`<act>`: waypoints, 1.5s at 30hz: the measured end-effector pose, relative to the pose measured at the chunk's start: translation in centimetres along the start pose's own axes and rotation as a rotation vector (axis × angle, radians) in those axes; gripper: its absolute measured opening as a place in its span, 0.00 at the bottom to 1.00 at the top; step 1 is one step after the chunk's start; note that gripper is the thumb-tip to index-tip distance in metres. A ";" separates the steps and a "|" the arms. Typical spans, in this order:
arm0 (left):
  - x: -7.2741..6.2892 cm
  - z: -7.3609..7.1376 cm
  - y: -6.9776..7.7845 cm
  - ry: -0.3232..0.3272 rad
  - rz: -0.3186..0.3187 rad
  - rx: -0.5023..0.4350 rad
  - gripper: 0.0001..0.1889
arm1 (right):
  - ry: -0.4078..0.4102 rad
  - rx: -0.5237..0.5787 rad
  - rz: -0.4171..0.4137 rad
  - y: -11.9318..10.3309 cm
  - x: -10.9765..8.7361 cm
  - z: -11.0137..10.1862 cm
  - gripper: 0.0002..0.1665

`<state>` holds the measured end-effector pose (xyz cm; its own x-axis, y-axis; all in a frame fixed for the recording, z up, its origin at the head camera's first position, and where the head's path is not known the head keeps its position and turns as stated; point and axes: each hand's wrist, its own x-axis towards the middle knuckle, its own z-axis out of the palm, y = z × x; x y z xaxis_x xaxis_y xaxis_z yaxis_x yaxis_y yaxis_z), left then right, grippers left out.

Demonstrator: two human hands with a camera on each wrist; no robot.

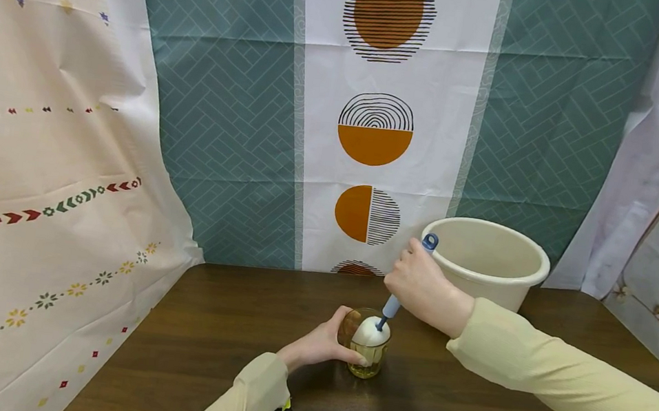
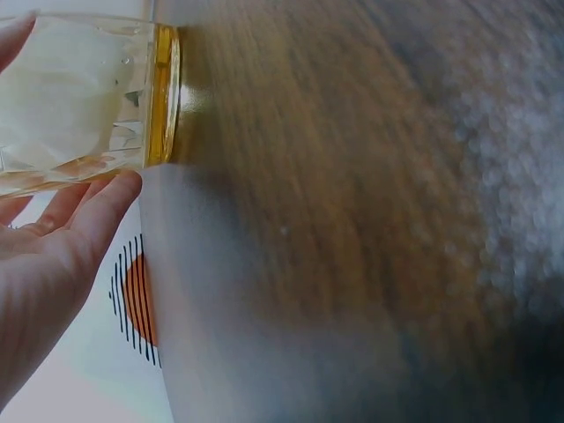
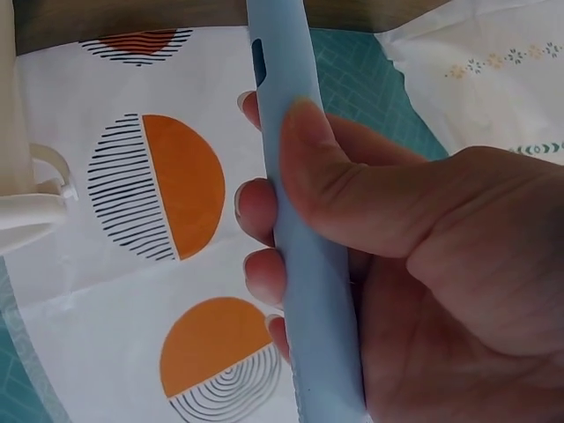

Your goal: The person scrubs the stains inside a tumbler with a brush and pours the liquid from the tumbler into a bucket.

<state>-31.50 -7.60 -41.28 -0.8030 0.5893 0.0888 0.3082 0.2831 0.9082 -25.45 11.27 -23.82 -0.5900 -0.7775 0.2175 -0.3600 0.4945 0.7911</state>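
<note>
An amber-tinted drinking glass (image 1: pixel 365 370) stands upright on the table, its thick base (image 2: pixel 165 95) close by the wood in the left wrist view. My left hand (image 1: pixel 324 341) grips it from the left, thumb on the near side and fingers round the far side. Inside the glass sits the white sponge head (image 1: pixel 371 332) of a cup-cleaning brush, filling much of it. My right hand (image 1: pixel 428 286) holds the brush by its light blue handle (image 3: pixel 313 256), fingers wrapped round and thumb laid along it. The handle leans up to the right, with a hanging loop at its top.
A large cream plastic basin (image 1: pixel 518 289) stands behind the right hand, near the table's back edge. The brown wooden table (image 1: pixel 213 329) meets a teal and white patterned cloth (image 1: pixel 224 150) at the back. Light cloths hang at both sides.
</note>
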 end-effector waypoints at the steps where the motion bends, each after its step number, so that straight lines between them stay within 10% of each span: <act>1: 0.0 0.0 0.0 0.000 -0.002 0.003 0.38 | 0.007 0.005 -0.001 0.1 0.0 0.1 0.10; 45: 0.0 0.1 -0.2 0.019 0.007 0.021 0.35 | 0.034 0.047 0.049 0.7 -1.1 0.3 0.13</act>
<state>-31.52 -7.53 -41.48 -0.8105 0.5766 0.1028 0.3238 0.2949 0.8990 -25.29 12.56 -23.64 -0.5828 -0.7645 0.2754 -0.3653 0.5493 0.7515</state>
